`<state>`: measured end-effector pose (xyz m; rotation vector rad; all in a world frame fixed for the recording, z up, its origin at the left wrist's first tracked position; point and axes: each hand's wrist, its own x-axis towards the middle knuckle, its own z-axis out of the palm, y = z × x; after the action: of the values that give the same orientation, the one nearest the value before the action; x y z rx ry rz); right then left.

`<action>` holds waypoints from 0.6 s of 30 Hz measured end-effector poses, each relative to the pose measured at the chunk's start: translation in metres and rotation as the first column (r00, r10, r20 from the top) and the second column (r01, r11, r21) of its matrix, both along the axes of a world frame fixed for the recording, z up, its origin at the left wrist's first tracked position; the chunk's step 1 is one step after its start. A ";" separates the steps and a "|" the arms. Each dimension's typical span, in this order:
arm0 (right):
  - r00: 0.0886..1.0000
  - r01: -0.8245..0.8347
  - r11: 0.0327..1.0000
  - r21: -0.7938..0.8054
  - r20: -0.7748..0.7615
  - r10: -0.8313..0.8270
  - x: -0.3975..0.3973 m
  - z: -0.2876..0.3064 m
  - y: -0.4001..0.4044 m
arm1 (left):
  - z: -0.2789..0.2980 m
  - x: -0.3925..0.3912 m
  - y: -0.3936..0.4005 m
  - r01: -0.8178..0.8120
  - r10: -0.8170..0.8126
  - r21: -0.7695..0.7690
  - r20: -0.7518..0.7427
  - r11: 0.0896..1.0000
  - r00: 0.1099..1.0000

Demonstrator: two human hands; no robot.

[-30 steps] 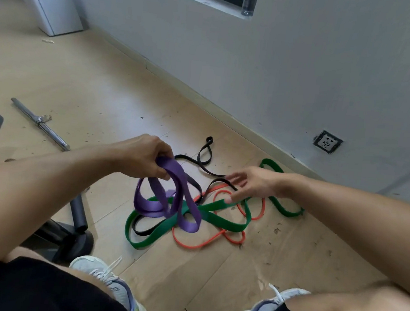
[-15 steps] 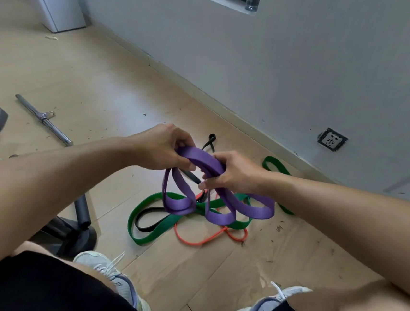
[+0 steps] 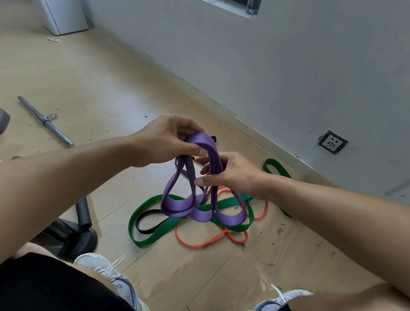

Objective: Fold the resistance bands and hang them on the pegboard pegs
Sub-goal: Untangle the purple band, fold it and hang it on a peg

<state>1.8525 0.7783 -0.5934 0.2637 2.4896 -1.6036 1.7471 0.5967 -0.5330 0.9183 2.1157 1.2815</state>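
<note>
Purple band (image 3: 205, 180) is held mid-air over the floor (image 3: 81, 80), long axis approx vertical, loops hanging down. Top bend is pinched by left hand (image 3: 167, 144); strands just below are gripped by right hand (image 3: 229, 175). Both hands on it, left higher. Green band (image 3: 151, 238), orange band (image 3: 200, 245), black band (image 3: 146, 230) lie on floor beneath. Pegboard not in view, so direction of hang move can't be judged.

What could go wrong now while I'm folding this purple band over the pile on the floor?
The purple band hangs in several loose loops, gripped only at the top by your left hand and right hand, so a loop may slip out and undo the fold. Its lowest loops dangle close above the green band and orange band, and could snag them when lifted.
</note>
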 end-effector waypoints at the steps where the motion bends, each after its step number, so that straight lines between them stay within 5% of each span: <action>1: 1.000 0.006 0.999 -0.032 -0.003 -0.006 0.000 -0.001 -0.003 | 0.002 0.001 0.001 -0.020 0.019 0.035 0.022 0.999 1.000; 12: 0.970 0.177 0.969 -0.173 -0.134 -0.201 -0.005 -0.001 -0.035 | 0.015 0.018 0.013 -0.190 0.107 0.247 0.312 0.950 0.944; 18: 0.958 0.228 0.970 -0.085 -0.156 -0.239 -0.008 0.007 -0.032 | 0.021 0.010 0.014 -0.282 0.123 0.257 0.499 0.924 0.858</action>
<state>1.8448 0.7465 -0.5865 0.4493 2.6029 -1.8663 1.7568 0.6102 -0.5125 0.4284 1.6719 1.7922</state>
